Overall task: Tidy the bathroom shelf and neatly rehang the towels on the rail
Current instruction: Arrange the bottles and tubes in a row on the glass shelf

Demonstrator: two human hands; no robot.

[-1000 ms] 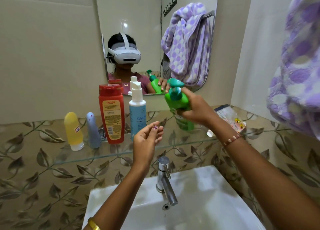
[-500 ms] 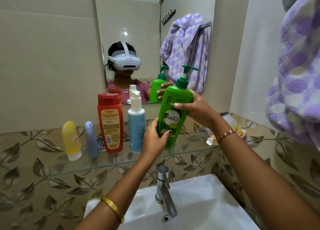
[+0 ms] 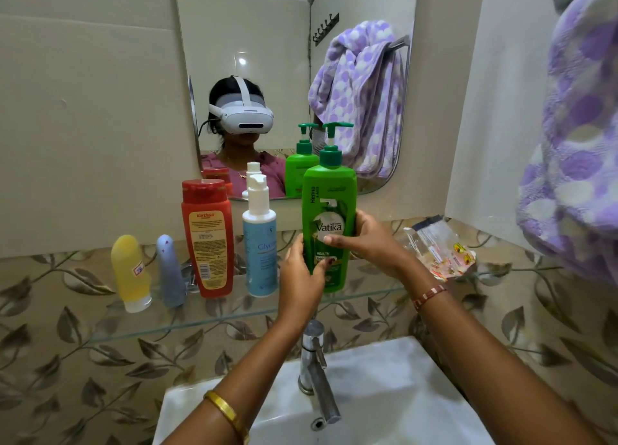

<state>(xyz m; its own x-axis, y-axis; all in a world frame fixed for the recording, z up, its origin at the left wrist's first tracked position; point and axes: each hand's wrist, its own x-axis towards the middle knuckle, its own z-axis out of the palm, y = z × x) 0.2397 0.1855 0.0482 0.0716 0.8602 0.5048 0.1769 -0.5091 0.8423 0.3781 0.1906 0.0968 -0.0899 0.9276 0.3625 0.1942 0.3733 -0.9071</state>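
On the glass shelf point(image 3: 214, 321), far left, I note a soft yellow tube point(image 3: 130, 272) standing on its cap, then a grey-blue tube point(image 3: 170, 270) just beside it, both rounded and matte. Next a red flat-sided bottle point(image 3: 208, 239) with a yellow label, glossy plastic. Beside it a pale blue cylinder, the spray bottle point(image 3: 260, 244), white pump on top. Then the green shampoo bottle point(image 3: 329, 207), tall, shiny, pump head upright, base at the shelf; I cannot tell whether it touches the glass. My left hand point(image 3: 301, 277) grips its lower left side, thumb across the label. My right hand point(image 3: 371, 240) wraps it from the right, fingers curled over the front. Further right, crinkled clear wrappers point(image 3: 438, 247) lie on the shelf. At the far right edge a nubby purple-dotted towel point(image 3: 575, 143) hangs bunched.
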